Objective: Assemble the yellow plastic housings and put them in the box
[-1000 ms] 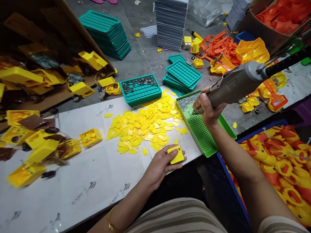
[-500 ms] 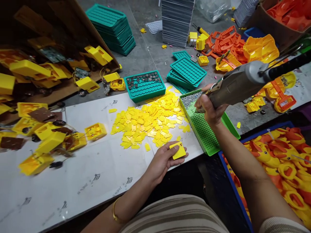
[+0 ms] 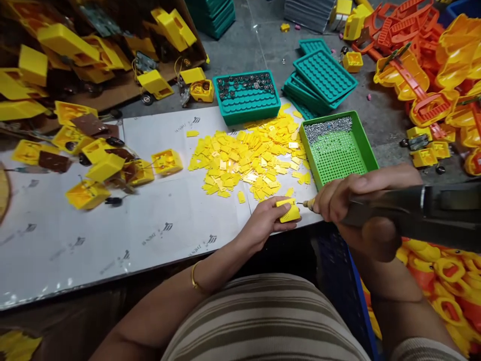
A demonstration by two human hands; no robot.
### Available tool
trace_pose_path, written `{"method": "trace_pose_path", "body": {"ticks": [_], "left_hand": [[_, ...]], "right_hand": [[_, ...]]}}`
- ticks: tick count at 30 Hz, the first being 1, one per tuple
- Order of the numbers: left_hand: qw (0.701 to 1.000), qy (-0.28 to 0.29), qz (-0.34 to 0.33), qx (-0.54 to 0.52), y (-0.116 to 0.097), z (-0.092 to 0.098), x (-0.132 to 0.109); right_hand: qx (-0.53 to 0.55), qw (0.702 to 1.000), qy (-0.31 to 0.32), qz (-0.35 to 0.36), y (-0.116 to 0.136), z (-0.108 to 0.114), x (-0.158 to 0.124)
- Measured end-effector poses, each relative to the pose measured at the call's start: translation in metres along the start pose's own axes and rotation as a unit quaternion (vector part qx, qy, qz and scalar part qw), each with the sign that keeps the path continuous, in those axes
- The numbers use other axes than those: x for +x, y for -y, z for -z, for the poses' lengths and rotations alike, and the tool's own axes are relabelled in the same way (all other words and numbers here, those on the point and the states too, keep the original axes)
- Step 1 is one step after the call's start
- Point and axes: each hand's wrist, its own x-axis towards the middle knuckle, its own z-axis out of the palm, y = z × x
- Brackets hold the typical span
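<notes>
Between the thumb and fingers of my left hand [image 3: 268,220] is a small yellow plastic box [image 3: 288,210], its face with tiny holes turned up. My right hand [image 3: 361,200] is wrapped round a dark electric screwdriver [image 3: 421,205] that lies nearly level. The thin bit [image 3: 300,203] points left, its tip at the right edge of the box; whether it touches cannot be made out. Behind the right hand stands a green perforated tray [image 3: 338,160] with small metal screws [image 3: 326,130] heaped at its far end. A pile of flat yellow plastic pieces [image 3: 244,160] lies beyond my left hand.
A teal tray [image 3: 246,108] with small round metal parts stands behind the pile, near stacked teal trays [image 3: 323,80]. Yellow housings with wires [image 3: 88,193] lie at left. Orange parts [image 3: 402,30] are at back right. A bin of yellow-and-orange duck-like toys [image 3: 447,281] is at lower right.
My right hand has brought the screwdriver from over the screw tray down toward me, its bit now at the yellow box. My left hand still holds the box. The camera view has shifted.
</notes>
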Motion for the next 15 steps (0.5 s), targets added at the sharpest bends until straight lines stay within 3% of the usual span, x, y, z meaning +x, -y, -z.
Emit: {"method": "trace_pose_path", "body": {"ticks": [9,15], "left_hand": [[1.000,0.011,-0.017,0.016,0.001,0.000,0.000],[0.999,0.000,-0.030,0.019,0.007,0.000,0.005]], "right_hand": [[0.141,0.987,-0.019,0.077,-0.019,-0.021,0.013],[0.177,0.979,0.032,0.098,-0.019,-0.028,0.019]]}}
